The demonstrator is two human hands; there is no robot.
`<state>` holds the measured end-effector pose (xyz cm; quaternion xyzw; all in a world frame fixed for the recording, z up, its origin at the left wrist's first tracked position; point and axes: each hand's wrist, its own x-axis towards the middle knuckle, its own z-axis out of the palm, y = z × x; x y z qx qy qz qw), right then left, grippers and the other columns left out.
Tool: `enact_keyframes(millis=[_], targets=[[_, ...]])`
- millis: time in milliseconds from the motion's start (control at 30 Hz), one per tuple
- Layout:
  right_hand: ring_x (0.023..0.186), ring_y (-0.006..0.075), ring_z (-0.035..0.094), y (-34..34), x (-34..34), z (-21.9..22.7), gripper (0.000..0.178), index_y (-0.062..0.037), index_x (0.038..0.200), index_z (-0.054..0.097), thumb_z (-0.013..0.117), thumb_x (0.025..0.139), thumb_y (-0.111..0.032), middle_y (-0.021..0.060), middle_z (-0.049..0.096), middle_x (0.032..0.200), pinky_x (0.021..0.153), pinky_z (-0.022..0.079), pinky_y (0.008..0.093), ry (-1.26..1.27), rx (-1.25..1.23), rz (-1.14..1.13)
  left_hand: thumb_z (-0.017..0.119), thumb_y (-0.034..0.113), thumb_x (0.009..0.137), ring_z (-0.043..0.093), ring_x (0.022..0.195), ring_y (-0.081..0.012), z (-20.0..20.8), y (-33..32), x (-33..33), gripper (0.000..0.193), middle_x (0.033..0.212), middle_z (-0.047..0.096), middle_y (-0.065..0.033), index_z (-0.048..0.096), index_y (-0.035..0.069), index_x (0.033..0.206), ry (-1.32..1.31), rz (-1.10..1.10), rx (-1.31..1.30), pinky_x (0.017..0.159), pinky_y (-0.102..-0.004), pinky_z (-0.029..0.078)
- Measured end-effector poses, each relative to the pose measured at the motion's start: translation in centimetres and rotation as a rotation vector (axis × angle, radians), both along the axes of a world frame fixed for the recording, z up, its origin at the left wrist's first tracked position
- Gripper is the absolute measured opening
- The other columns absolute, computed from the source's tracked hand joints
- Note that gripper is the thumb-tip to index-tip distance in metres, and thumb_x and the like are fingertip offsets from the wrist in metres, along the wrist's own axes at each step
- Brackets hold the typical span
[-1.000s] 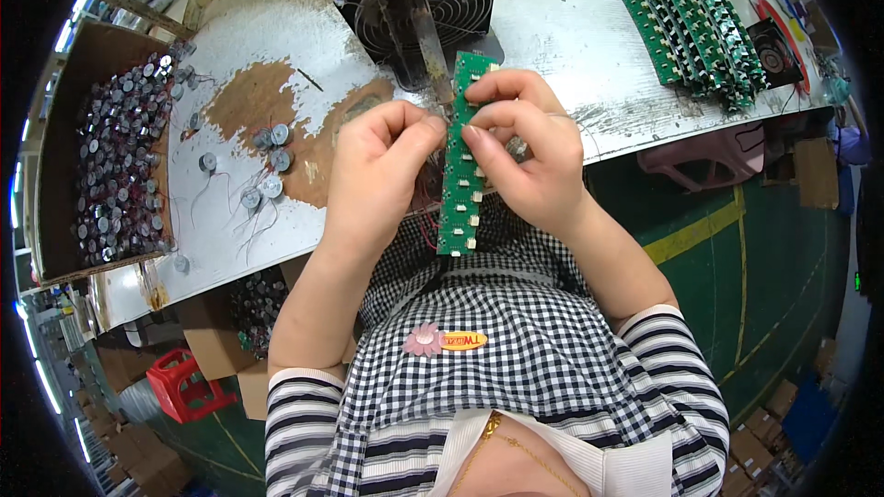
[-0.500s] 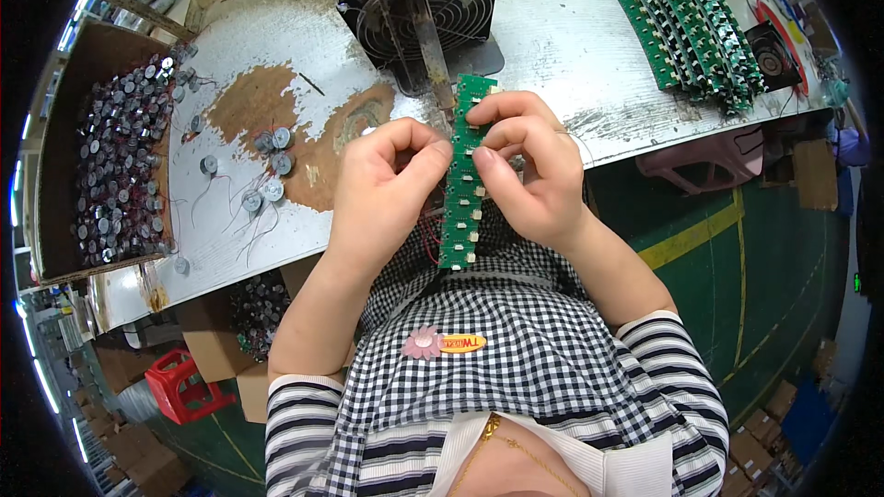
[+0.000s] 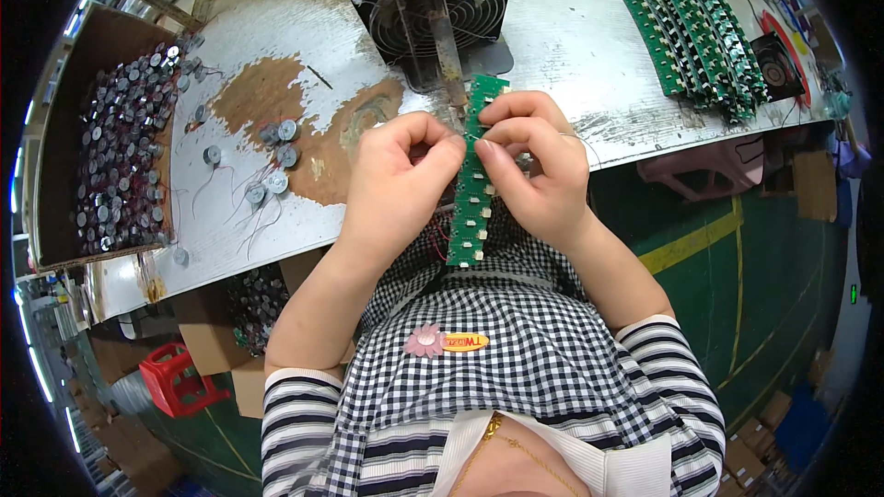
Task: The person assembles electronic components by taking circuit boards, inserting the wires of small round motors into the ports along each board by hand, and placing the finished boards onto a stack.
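Note:
A long green circuit board (image 3: 471, 207) with rows of small white connectors stands nearly upright between my hands, its lower end against my checked apron. My right hand (image 3: 543, 166) grips its right side, with thumb and bent fingers on the board's face. A thin wire (image 3: 589, 149) curves out beside that hand. My left hand (image 3: 401, 175) is pinched closed at the board's left edge; what its fingertips hold is hidden. Thin red wires (image 3: 440, 235) hang below it. Just beyond the board's upper part, a metal bar (image 3: 447, 46) slants down in a holder, its tip close to the board.
A black fan (image 3: 479, 14) stands behind the bar. At left, a cardboard box (image 3: 60, 147) holds many small round metal motors; several loose motors (image 3: 276, 182) with wires lie on the worn white table. Stacked green boards (image 3: 695, 51) lie at right. A red stool (image 3: 175, 382) stands below left.
The view has shifted slightly, so the table things sit further right. My left fingertips are a little closer to my right thumb across the board, and the board leans a touch more.

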<state>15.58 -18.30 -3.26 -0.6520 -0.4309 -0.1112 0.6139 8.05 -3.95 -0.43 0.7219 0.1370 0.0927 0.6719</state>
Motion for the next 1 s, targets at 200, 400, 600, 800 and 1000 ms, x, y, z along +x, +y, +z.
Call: enact_keyframes(millis=[200,400,600,800,1000], targets=[[0.075,0.0178,0.057,-0.4,0.0,-0.1,0.018,0.0009,0.089,0.057,0.066,0.076,0.007,0.0168,0.054,0.105,0.055,0.047,0.0225,-0.165,0.025,-0.115,0.061,0.012,0.083,0.05,0.059,-0.0046,-0.1,0.3,0.0,0.014,0.068,0.057,0.0022,0.061,-0.001,0.077,0.034,-0.123,0.133,0.051,-0.021,0.04],[0.069,0.0102,0.055,-0.7,0.3,-1.2,0.007,0.0045,0.087,0.056,0.059,0.083,0.009,0.0133,0.059,0.096,0.058,0.047,0.0203,0.109,0.09,-0.059,0.068,0.009,0.08,0.055,0.065,-0.0068,2.5,1.9,-0.7,0.016,0.08,0.061,-0.0021,0.062,-0.001,0.09,0.051,-0.201,0.237,0.058,-0.0215,0.045],[0.067,0.0069,0.053,-0.8,0.5,-1.7,0.005,0.0043,0.087,0.056,0.059,0.085,0.007,0.0104,0.058,0.094,0.057,0.045,0.0184,0.259,0.115,-0.018,0.071,0.005,0.074,0.053,0.064,-0.0109,2.6,10.2,-2.8,0.033,0.083,0.061,-0.0038,0.064,0.004,0.106,-0.321,0.596,0.814,0.059,-0.0225,0.043],[0.068,0.0073,0.054,-0.2,0.7,-1.6,0.005,0.0042,0.087,0.055,0.059,0.085,0.006,0.0108,0.058,0.095,0.058,0.047,0.0187,0.187,0.106,0.015,0.061,0.005,0.075,0.055,0.057,-0.0213,2.9,14.5,-4.5,0.039,0.065,0.057,-0.0121,0.063,0.009,0.114,0.258,0.128,1.258,0.057,-0.034,0.043],[0.068,0.0078,0.055,-0.4,0.7,-1.7,0.005,0.0044,0.086,0.055,0.059,0.085,0.007,0.0107,0.057,0.095,0.058,0.047,0.0187,0.206,0.094,0.03,0.062,0.009,0.073,0.061,0.069,-0.0328,1.9,15.5,-2.9,0.036,0.074,0.063,-0.018,0.065,0.009,0.108,0.315,0.012,1.337,0.064,-0.0401,0.047]])
